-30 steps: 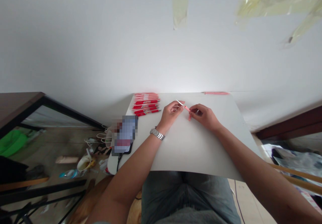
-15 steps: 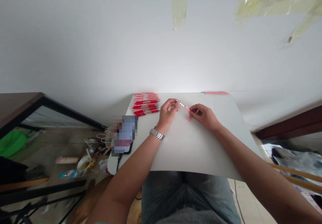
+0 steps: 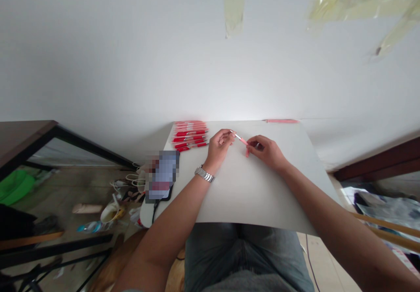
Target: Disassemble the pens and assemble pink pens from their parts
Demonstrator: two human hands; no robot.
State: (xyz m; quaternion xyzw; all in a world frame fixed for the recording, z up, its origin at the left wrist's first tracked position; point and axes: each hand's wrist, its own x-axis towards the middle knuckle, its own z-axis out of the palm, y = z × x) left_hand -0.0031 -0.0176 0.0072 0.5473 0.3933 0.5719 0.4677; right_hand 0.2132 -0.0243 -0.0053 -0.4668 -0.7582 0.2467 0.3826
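Pink pen (image 3: 240, 139) hangs between the two hands, clear of the board on my feed, its long axis slanting from upper left to lower right. Its thin white end points past the left hand (image 3: 219, 145), and its pink end sits nearer the right hand (image 3: 265, 153). Right fingers (image 3: 252, 145) close in a pinch on the pink end; left fingers (image 3: 229, 138) curl beside the white end, but I can't tell if they grip. Glossy red pens (image 3: 190, 135) lie in stacked rows beyond the left hand, on a smooth white board (image 3: 262, 195). Steel watch (image 3: 204, 174) on the left wrist.
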